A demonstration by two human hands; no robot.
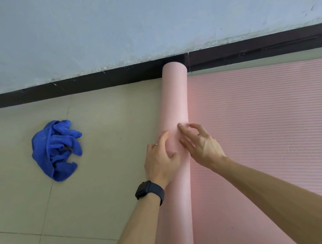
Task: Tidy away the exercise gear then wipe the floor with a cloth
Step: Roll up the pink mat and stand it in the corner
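Pink foam fills my feed: the mat (266, 120) lies half rolled, its roll (175, 100) reaching the dark skirting board (71, 84). I see the left hand (161, 158), black watch (149, 191) at the wrist, laid relaxed on the roll. The right hand (201, 145) presses it with spread, arched fingertips, and neither hand grips. A blue cloth (56, 149) lies crumpled on the beige tiled floor (101, 132), well to the left, below a grey wall (143, 13).

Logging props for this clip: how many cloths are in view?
1. A crumpled blue cloth lies on the tiled floor, left of the pink mat roll; the mat could hide others.
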